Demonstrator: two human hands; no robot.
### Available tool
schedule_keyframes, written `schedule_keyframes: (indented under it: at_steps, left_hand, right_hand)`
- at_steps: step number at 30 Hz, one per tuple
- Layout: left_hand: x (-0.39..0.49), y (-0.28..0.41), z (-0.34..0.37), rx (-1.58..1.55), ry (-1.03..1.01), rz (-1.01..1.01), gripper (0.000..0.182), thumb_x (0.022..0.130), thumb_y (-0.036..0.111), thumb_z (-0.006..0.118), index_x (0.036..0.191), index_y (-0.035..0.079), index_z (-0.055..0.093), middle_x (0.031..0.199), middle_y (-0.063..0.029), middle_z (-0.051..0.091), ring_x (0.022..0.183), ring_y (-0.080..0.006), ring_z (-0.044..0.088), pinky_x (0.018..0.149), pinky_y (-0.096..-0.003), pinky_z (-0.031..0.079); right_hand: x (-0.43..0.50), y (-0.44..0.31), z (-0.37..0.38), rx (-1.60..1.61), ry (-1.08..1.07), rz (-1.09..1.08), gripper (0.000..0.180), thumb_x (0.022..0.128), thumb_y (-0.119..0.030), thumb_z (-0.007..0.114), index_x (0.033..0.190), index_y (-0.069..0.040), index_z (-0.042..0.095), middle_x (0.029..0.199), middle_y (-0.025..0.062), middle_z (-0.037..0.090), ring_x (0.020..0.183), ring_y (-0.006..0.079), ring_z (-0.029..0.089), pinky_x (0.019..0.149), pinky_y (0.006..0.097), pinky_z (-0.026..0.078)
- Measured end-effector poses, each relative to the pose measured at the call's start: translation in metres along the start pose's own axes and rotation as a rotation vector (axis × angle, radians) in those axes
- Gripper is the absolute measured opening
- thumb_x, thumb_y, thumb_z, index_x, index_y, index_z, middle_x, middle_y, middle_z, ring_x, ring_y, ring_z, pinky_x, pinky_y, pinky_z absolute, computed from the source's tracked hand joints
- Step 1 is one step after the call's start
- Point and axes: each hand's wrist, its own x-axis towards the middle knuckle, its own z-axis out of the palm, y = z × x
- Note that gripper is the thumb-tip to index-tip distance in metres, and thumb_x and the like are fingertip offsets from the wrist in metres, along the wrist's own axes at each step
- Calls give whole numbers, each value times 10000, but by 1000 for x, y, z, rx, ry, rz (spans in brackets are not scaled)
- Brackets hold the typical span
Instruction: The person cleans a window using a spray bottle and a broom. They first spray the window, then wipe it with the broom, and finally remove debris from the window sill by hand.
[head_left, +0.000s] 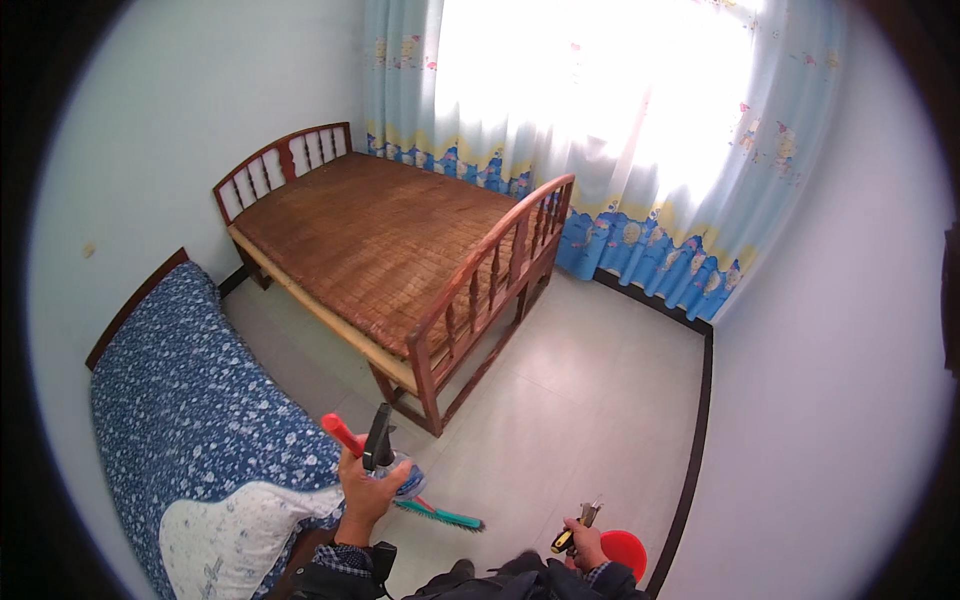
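In my left hand (365, 491) is a clear spray bottle (409, 480) with a black trigger head (379, 442). The same hand grips a red handle (341, 433); it appears to belong to the brush with a teal head (442, 516) and dark bristles below, though my hand hides the middle. My right hand (587, 547) is closed around a small hand tool with a yellow-and-black handle (564, 538) and a metal end (590, 512); its exact kind is unclear. A red bucket (625, 553) shows just beside and behind my right hand; whether I hold it cannot be seen.
A wooden bed frame (491, 281) with a brown mat (375, 240) stands ahead. At left lies another bed with a blue floral cover (195, 382) and a white pillow (229, 536). Patterned curtains (637, 240) hang over a bright window. Pale floor tiles (570, 397) reach the right wall (810, 420).
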Motion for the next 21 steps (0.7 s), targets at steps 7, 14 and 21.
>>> schedule_keyframes:
  at_steps: [7, 14, 21]
  left_hand:
    - [72, -35, 72, 72, 29, -4, 358, 684, 142, 853, 979, 37, 678, 979, -78, 603, 900, -248, 604, 807, -366, 497]
    - [132, -70, 153, 71, 70, -130, 349, 713, 150, 842, 990, 44, 658, 1005, -82, 601, 950, -260, 591, 837, -388, 489]
    - [182, -82, 197, 287, 88, -75, 362, 716, 147, 848, 1023, 53, 683, 1017, -81, 610, 949, -265, 590, 856, -393, 482]
  right_hand:
    - [82, -78, 16, -53, -25, 31, 242, 873, -267, 761, 870, -40, 676, 699, 55, 648, 527, 161, 569, 452, 325, 403]
    - [187, -214, 46, -237, -70, -68, 243, 876, -260, 753, 781, -65, 643, 629, 43, 594, 436, 143, 477, 402, 318, 333]
    - [227, -325, 95, -215, -192, -67, 274, 873, -282, 769, 770, -75, 623, 621, 20, 568, 447, 112, 463, 409, 294, 326]
